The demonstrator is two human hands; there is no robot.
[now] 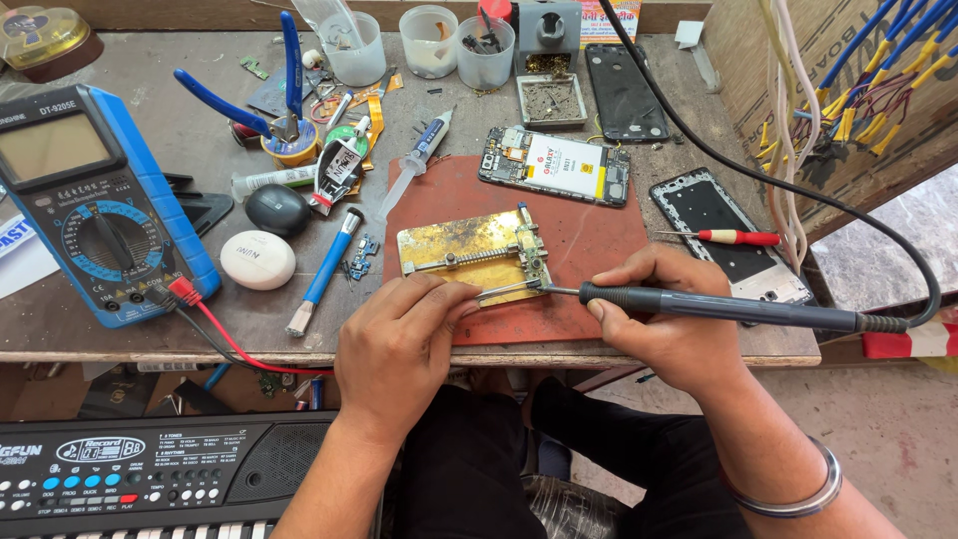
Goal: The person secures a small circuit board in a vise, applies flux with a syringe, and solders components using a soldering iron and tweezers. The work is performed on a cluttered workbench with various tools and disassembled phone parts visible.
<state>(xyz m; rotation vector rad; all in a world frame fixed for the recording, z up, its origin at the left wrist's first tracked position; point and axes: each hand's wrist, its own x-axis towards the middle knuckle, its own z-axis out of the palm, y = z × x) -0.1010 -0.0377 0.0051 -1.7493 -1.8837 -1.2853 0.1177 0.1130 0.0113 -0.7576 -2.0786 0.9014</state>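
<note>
A: Item nearest the camera?
B: A black electronic keyboard [130, 479], low at the near left, below the bench's near edge [200, 355]. The person's dark-clothed lap sat to its right.

A: Edges and free room?
B: The red mat [589, 240] overhung the near edge slightly. A bare strip of bench lay between mat and blue multimeter [95, 200], crossed by a red lead [230, 344]. The far half was crowded: blue-handled pliers [269, 100], plastic cups [429, 40], a syringe [419, 150]. On the right, a phone frame [728, 235] and a red-handled screwdriver [733, 237] lay close to that edge; a wall of blue and yellow wires [858, 90] closed off the far right.

A: Left hand?
B: Left hand [399, 344], curled, fingertips pinched on thin metal tweezers [504, 291], whose points reached the near right corner of the brass board holder [474, 255].

A: Right hand?
B: Right hand [664, 314], closed round the black soldering iron [718, 307] in a pen grip; its tip met the holder's same corner, just beside the tweezers. Its cable [758, 180] looped off right and back to the far side.

A: Holder's place?
B: Centre of the mat, an opened phone [554, 165] beyond it.
</note>
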